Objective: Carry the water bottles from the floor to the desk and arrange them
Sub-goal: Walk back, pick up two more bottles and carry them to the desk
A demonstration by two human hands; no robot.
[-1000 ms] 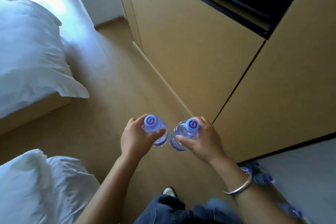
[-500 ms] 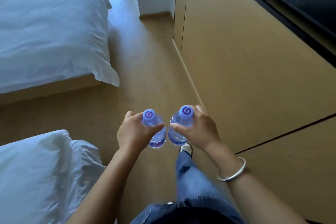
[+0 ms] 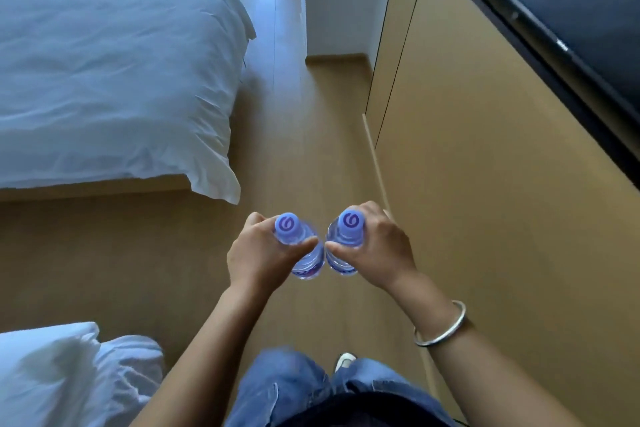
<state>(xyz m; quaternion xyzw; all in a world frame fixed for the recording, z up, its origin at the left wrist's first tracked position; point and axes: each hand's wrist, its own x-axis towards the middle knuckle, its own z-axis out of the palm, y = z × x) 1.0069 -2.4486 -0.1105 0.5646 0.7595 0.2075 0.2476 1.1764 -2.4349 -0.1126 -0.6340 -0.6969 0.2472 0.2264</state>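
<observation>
Head view, the only one given: the carry step is judged to be in hand, since two small clear plastic water bottles with pale purple swirl-marked caps are held upright in the air above the tan wooden floor (image 3: 145,253), one per hand, and no desk surface is seen to be reached yet. The left bottle (image 3: 304,260) is gripped just under its cap by the left hand (image 3: 263,256), fingers curled round the neck and thumb laid across the front. The right bottle (image 3: 341,262) is held the same way by the right hand (image 3: 377,250), on whose wrist a plain silver bangle (image 3: 441,326) is worn. The bottles are kept side by side, nearly touching; actual contact cannot be told. Both look full or near full, labels mostly hidden, caps closed. A white-sheeted bed (image 3: 114,80) is seen to the left, white pillows (image 3: 62,374) at lower left, a tan cabinet front (image 3: 502,184) with a dark top edge to the right. Blue jeans (image 3: 294,388) are seen below, blurred. Next move, as judged: the desk must be located and both bottles set down upright on it without being knocked together.
</observation>
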